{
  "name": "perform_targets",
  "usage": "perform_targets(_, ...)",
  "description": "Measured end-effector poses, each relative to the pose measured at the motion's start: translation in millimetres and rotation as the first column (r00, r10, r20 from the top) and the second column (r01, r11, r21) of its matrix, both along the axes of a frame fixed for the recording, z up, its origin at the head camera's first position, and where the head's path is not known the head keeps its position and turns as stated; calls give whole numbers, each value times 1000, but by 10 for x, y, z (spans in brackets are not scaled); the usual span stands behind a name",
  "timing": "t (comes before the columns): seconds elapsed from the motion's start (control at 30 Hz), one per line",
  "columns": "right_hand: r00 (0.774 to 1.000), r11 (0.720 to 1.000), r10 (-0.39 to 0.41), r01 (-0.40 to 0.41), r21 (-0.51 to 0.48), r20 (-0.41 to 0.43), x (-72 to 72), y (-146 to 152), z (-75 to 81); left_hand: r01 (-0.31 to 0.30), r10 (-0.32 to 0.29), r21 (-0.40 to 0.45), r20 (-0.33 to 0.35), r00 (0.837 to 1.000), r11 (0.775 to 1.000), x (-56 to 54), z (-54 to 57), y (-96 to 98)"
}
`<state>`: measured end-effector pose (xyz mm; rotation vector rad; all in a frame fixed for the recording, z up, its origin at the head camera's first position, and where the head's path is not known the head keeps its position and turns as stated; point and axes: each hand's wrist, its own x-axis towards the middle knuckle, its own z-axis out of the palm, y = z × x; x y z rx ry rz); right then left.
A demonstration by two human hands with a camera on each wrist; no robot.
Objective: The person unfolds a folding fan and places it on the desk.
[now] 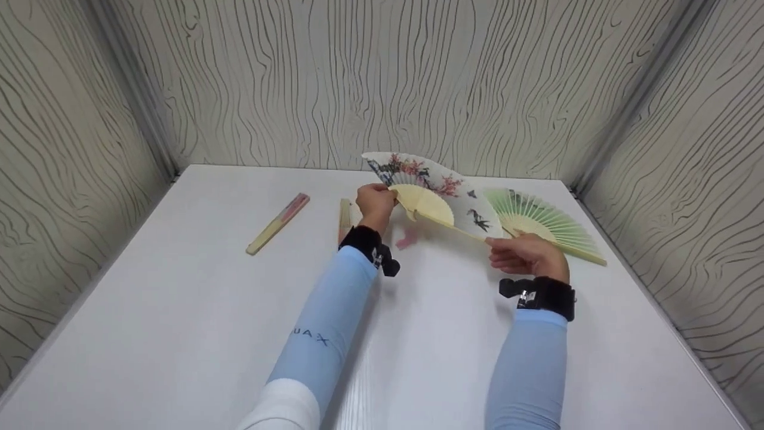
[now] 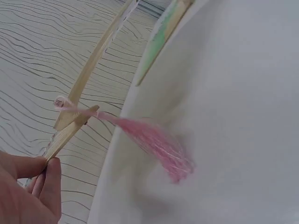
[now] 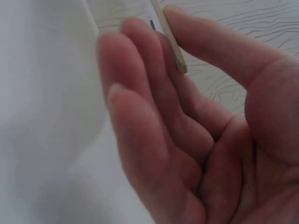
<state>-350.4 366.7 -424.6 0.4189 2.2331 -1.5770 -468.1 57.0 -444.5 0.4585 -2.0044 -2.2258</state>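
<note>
A white folding fan (image 1: 444, 179) printed with red blossoms and dark birds is spread wide above the far part of the table. My left hand (image 1: 376, 206) pinches one outer stick near the pivot; in the left wrist view, thumb and fingertips of the left hand (image 2: 35, 186) meet on the wooden stick. From the pivot hangs a pink tassel (image 2: 154, 142). At the other end, my right hand (image 1: 528, 255) grips the tip of the opposite outer stick. The right wrist view shows the right hand (image 3: 187, 112) with that stick end (image 3: 175, 46) between thumb and fingers.
On the white table (image 1: 197, 310), a green fan (image 1: 552, 218) lies spread at the right, partly behind the white one. A folded fan (image 1: 279, 224) lies at the left. Another folded fan (image 1: 345, 216) is partly hidden by the left arm. Wood-patterned panels (image 1: 358, 77) enclose the table.
</note>
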Motion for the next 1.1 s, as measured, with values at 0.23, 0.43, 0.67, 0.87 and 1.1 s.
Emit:
perform_targets(0.23, 995, 998, 33, -38, 49, 99, 98, 56, -185, 102, -60, -272, 157, 986, 957, -207, -485, 54)
perform_targets(0.43, 990, 998, 30, -38, 57, 141, 132, 82, -210, 116, -53, -402, 164, 985, 908, 42, -372, 120)
perform_targets(0.67, 987, 996, 5, -18, 82, 159, 140, 91, -225, 117, -67, -465, 123, 990, 877, 65, -439, 157)
perform_targets(0.87, 985, 992, 10, -32, 124, 172, 129, 100, -215, 148, -98, -477, 128, 987, 866, 25, -410, 176)
perform_targets(1.1, 987, 984, -1, -27, 174, 159, 123, 99, -194, 173, -127, -462, 128, 984, 870, -17, -397, 198)
